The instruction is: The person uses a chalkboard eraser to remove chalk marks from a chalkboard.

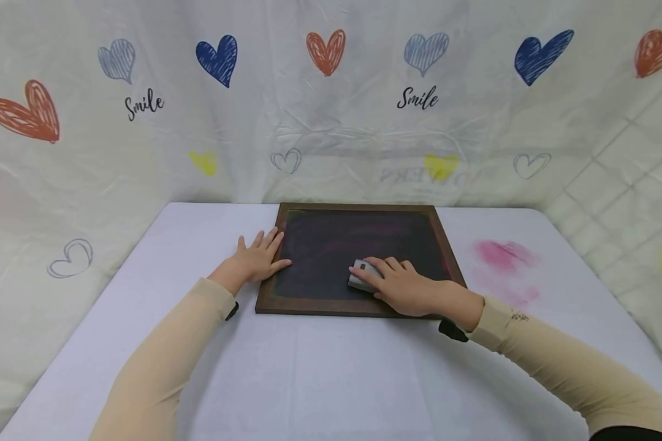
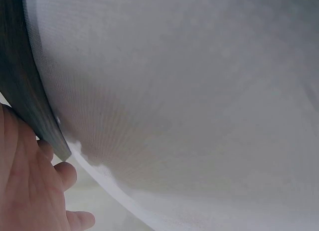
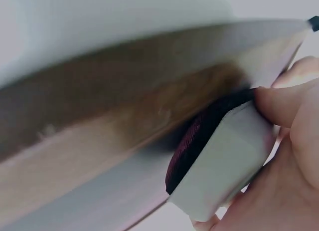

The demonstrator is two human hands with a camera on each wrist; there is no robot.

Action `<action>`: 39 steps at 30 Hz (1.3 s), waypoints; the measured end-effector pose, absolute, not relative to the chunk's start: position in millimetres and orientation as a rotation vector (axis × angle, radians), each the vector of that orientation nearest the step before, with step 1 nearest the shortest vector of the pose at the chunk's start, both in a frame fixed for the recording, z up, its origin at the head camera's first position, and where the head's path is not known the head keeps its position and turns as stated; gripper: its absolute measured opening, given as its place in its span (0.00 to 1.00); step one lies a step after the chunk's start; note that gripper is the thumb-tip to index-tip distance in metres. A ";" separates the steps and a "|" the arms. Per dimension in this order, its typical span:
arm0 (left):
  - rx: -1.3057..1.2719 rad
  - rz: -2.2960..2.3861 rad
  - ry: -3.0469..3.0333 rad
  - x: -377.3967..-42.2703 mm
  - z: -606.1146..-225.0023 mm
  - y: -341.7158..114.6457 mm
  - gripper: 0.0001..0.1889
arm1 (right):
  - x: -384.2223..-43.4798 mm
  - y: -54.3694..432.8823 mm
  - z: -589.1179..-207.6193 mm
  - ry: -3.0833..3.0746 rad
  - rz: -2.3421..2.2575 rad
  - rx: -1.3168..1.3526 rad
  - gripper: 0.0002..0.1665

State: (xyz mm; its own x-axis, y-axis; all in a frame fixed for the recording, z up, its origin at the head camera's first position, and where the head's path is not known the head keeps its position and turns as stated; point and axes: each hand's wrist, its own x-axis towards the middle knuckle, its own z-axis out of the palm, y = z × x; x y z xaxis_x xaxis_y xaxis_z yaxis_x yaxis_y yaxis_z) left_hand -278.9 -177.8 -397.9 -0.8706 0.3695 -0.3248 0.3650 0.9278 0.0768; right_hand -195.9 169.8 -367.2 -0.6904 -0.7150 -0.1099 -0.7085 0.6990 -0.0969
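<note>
A small chalkboard (image 1: 331, 254) with a brown wooden frame (image 1: 358, 207) lies flat on the table. My left hand (image 1: 256, 257) rests spread on its left edge, thumb over the frame. From the left wrist view, fingers of the left hand (image 2: 32, 186) show beside the dark frame edge (image 2: 35, 91). My right hand (image 1: 408, 288) grips a grey chalkboard eraser (image 1: 364, 274) on the board's lower right part. Close up in the right wrist view, the eraser (image 3: 224, 161) has a pale body and a dark felt pad with pinkish dust, held between the thumb and fingers of the right hand (image 3: 284, 176).
A white cloth covers the table (image 1: 320, 373). Pink smudges (image 1: 504, 257) mark it right of the board. Behind the table hangs a white curtain (image 1: 331, 122) printed with hearts and words. Faint purple-red chalk haze shows on the board's dark surface.
</note>
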 end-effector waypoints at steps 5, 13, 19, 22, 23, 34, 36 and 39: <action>0.533 0.013 2.752 -280.4 -399.4 -179.1 0.44 | -189.2 169.4 -365.7 2.777 -0.068 -1.221 0.38; 0.540 0.036 2.744 -280.5 -402.0 -179.6 0.45 | -196.1 182.4 -368.1 2.823 -0.066 -1.187 0.38; 0.526 0.036 2.752 -279.8 -404.7 -181.1 0.44 | -213.4 205.6 -361.2 2.894 -0.085 -1.058 0.37; 0.529 0.049 2.753 -278.5 -404.7 -181.6 0.44 | -222.1 222.3 -359.9 2.943 -0.120 -0.989 0.37; 0.531 0.048 2.754 -278.3 -404.9 -181.8 0.44 | -224.3 228.4 -359.4 2.960 -0.135 -0.959 0.37; 0.549 0.055 2.757 -277.4 -400.0 -178.3 0.44 | -232.5 289.4 -347.4 3.056 -0.305 -0.516 0.36; 0.551 0.058 2.756 -277.4 -398.9 -177.5 0.44 | -233.2 298.5 -344.3 3.036 -0.324 -0.432 0.36; 0.548 0.057 2.753 -277.8 -398.4 -178.6 0.44 | -236.5 311.3 -344.3 3.040 -0.356 -0.334 0.36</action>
State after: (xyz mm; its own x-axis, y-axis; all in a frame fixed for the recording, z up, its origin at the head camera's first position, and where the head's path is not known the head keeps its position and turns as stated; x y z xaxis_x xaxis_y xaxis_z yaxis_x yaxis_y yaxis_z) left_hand -277.8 -178.6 -398.4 -0.8706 0.3786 -0.3143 0.3653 0.9252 0.1026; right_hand -236.5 311.3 -344.3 -0.9745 -0.2213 -0.0368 -0.2068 0.9498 -0.2347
